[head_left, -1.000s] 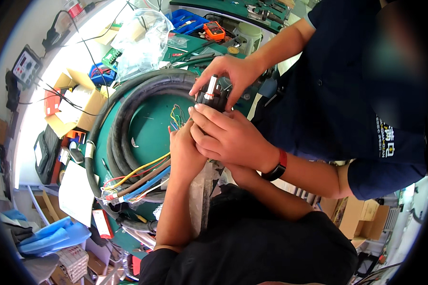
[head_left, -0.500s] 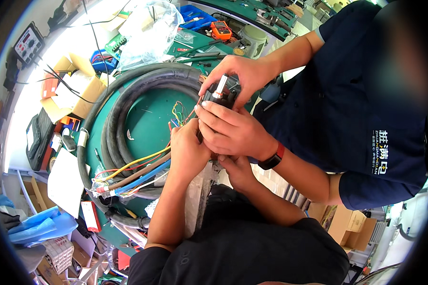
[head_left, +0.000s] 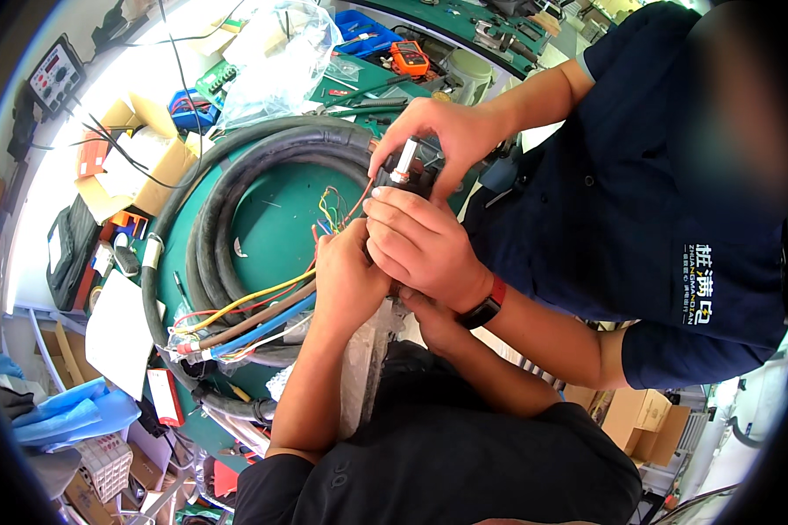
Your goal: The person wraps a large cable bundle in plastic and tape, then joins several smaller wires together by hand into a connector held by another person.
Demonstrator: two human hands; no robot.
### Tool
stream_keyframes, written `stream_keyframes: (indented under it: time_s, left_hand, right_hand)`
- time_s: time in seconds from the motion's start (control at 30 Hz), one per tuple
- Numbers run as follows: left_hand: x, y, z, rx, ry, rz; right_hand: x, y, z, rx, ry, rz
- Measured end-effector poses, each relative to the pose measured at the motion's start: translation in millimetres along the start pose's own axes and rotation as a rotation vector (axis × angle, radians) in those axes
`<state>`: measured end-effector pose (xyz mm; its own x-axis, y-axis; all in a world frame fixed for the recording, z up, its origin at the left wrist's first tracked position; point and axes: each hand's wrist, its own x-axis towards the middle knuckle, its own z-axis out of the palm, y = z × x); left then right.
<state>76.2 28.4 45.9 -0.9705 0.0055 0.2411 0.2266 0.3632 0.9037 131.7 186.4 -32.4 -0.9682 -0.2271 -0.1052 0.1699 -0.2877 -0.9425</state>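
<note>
A black connector (head_left: 409,182) with a bright metal cylinder (head_left: 404,156) standing up from it is held among several hands. My left hand (head_left: 350,267) is closed at its lower left side, fingers turned inward and mostly hidden. From below, my right hand (head_left: 431,317) is closed near the lower end, partly covered by a co-worker's wrist. The co-worker's upper hand (head_left: 451,131) grips the connector's top; their other hand (head_left: 418,238), with a dark watch, wraps its front. Yellow, brown and blue wires (head_left: 263,319) run beside my left wrist.
A thick black cable (head_left: 203,232) lies coiled on the green table (head_left: 276,223). Behind it are a clear plastic bag (head_left: 276,66), an orange meter (head_left: 409,58) and a blue tray (head_left: 359,35). An open cardboard box (head_left: 162,179) stands left; the co-worker in navy (head_left: 578,201) is close on the right.
The co-worker's watch-wearing hand has shifted slightly down and left, its fingers now lower on the connector. My own hands have hardly moved.
</note>
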Motion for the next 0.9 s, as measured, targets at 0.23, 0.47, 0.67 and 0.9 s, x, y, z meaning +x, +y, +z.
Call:
stream_keyframes:
  time_s: [0.23,0.47,0.67,0.9]
  left_hand:
    - [1,-1,-5,-0.038,0.031,-0.035]
    - [9,3,-9,0.010,-0.014,-0.031]
    - [11,8,-14,0.037,-0.013,-0.027]
    - [13,3,-11,0.011,0.028,-0.061]
  right_hand:
    - [1,1,4,-0.083,-0.023,-0.040]
    - [2,-15,13,-0.031,-0.040,-0.046]
    - [3,-13,14,-0.088,-0.032,-0.042]
    - [2,-21,17,-0.134,0.006,0.032]
